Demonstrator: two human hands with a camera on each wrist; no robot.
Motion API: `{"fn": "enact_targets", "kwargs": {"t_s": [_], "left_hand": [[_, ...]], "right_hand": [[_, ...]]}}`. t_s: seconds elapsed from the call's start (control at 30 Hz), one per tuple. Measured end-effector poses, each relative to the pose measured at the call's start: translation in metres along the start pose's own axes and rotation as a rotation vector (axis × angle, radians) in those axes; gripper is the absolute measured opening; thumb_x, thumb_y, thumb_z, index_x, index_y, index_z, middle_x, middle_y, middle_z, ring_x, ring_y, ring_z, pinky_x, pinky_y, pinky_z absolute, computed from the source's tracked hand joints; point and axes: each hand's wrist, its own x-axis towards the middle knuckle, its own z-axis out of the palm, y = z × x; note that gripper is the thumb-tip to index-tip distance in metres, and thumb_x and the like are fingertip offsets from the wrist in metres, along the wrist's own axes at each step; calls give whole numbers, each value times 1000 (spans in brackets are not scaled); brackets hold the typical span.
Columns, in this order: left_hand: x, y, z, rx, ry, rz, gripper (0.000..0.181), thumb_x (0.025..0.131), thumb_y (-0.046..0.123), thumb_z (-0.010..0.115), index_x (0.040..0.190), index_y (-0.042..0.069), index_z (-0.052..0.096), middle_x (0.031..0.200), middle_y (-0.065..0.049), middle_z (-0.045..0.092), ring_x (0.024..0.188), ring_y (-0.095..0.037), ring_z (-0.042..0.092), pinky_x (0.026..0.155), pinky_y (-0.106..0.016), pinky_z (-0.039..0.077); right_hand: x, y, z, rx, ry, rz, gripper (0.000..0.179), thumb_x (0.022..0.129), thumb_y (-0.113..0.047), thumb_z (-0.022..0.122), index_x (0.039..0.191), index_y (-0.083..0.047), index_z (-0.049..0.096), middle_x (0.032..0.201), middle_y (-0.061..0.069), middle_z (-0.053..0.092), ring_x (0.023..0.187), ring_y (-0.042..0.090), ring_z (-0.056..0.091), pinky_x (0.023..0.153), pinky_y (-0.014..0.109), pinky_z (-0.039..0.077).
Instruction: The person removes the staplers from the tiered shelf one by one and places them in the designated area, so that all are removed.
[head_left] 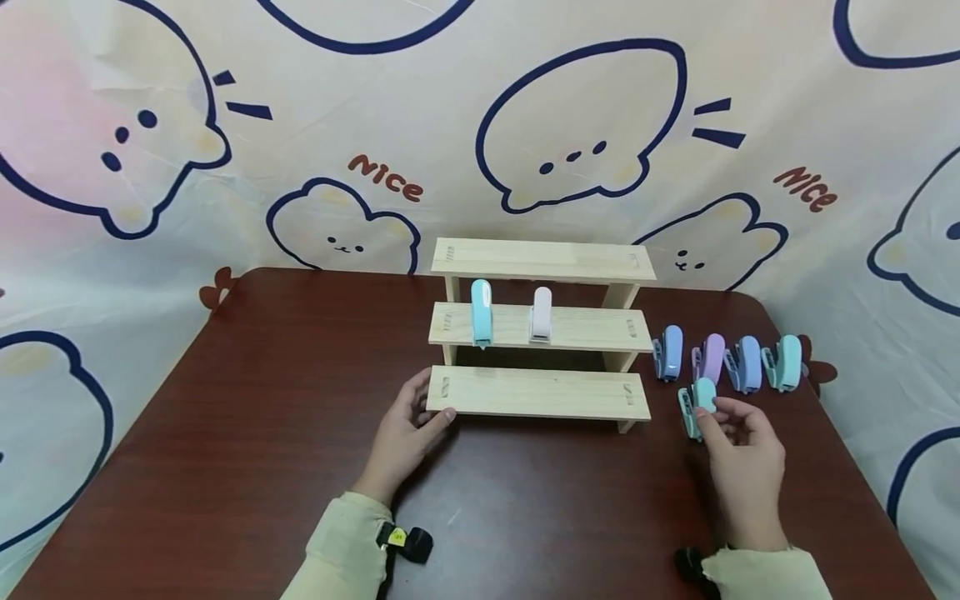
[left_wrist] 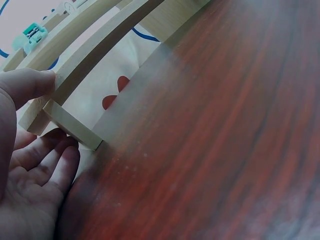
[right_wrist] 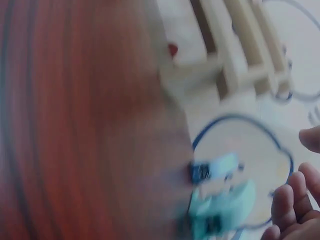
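Observation:
A three-tier wooden shelf (head_left: 540, 392) stands on the table. My left hand (head_left: 405, 433) grips the left end of its lowest board, thumb on top; in the left wrist view the fingers (left_wrist: 65, 165) curl below the board. On the middle tier are a light blue small stapler (head_left: 482, 312) and a pale lilac one (head_left: 541, 314). To the shelf's right, my right hand (head_left: 746, 462) is at a teal stapler (head_left: 703, 396), thumb and forefinger by its near right side. The blurred right wrist view shows a gap between its fingers (right_wrist: 284, 202) and the teal stapler (right_wrist: 225, 210).
Right of the shelf stands a row of staplers: blue (head_left: 671, 353), purple (head_left: 708, 358), another blue (head_left: 744, 365) and mint (head_left: 784, 363). A printed cloth (head_left: 450, 125) hangs behind and beside the brown table (head_left: 225, 433).

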Motion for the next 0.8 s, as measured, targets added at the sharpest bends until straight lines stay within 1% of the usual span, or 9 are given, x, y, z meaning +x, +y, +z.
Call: {"fn": "enact_targets", "kwargs": {"t_s": [0.17, 0.27, 0.33, 0.4, 0.5, 0.57, 0.63, 0.7, 0.8], "left_hand": [[-1, -1, -1, -6, 2, 9, 74, 92, 12, 75, 154, 7, 35, 142, -18, 55, 121, -26, 59, 93, -33, 52], [-1, 0, -1, -31, 1, 14, 73, 92, 12, 75, 154, 8, 36, 141, -17, 56, 119, -26, 60, 92, -33, 52], [-1, 0, -1, -39, -2, 14, 73, 92, 11, 75, 154, 7, 36, 140, -18, 56, 118, -26, 60, 92, -32, 53], [-1, 1, 0, -43, 1, 10, 73, 92, 11, 75, 153, 8, 36, 140, -17, 57, 118, -25, 60, 92, -32, 52], [-1, 2, 1, -34, 11, -7, 73, 91, 6, 74, 153, 5, 36, 140, -19, 56, 119, -28, 59, 93, -34, 52], [-2, 4, 3, -27, 17, -18, 72, 91, 3, 73, 153, 3, 36, 139, -20, 56, 121, -29, 58, 94, -35, 52], [-2, 4, 3, -36, 16, -11, 72, 91, 4, 73, 153, 4, 36, 139, -20, 57, 121, -29, 58, 95, -36, 52], [-3, 8, 2, -35, 18, -12, 71, 91, 3, 73, 152, 4, 37, 138, -20, 57, 122, -29, 58, 95, -36, 52], [-2, 5, 1, -39, 18, 11, 72, 91, 6, 74, 152, 6, 37, 138, -18, 58, 121, -27, 59, 94, -34, 52]], "right_hand": [[-15, -21, 18, 45, -90, -190, 26, 93, -14, 73, 116, -4, 68, 92, -7, 64, 81, 12, 55, 64, 15, 45], [-17, -35, 33, 78, -159, -301, 22, 92, -9, 74, 112, -1, 70, 91, -2, 65, 80, 11, 56, 66, 15, 45], [-18, -45, 45, 102, -214, -368, 21, 91, -6, 74, 111, 1, 69, 92, 2, 66, 83, 11, 57, 72, 15, 47], [-20, -56, 56, 88, -276, -442, 22, 90, -6, 75, 110, 1, 70, 94, 6, 66, 87, 12, 58, 79, 19, 48], [-23, -71, 73, 10, -355, -566, 24, 89, -11, 77, 110, -3, 70, 98, 6, 66, 96, 14, 59, 89, 31, 48], [-23, -81, 84, -49, -374, -654, 27, 87, -13, 79, 111, -5, 70, 102, 6, 66, 99, 18, 60, 88, 39, 48], [-20, -90, 95, -75, -378, -721, 30, 86, -14, 80, 113, -5, 69, 107, 7, 66, 103, 23, 60, 90, 42, 48], [-16, -100, 105, -86, -373, -750, 36, 86, -13, 80, 117, -2, 67, 113, 11, 64, 105, 27, 59, 91, 45, 47], [-11, -114, 120, -131, -409, -694, 51, 87, -20, 80, 129, 0, 59, 119, 14, 61, 108, 30, 56, 91, 46, 46]]}}
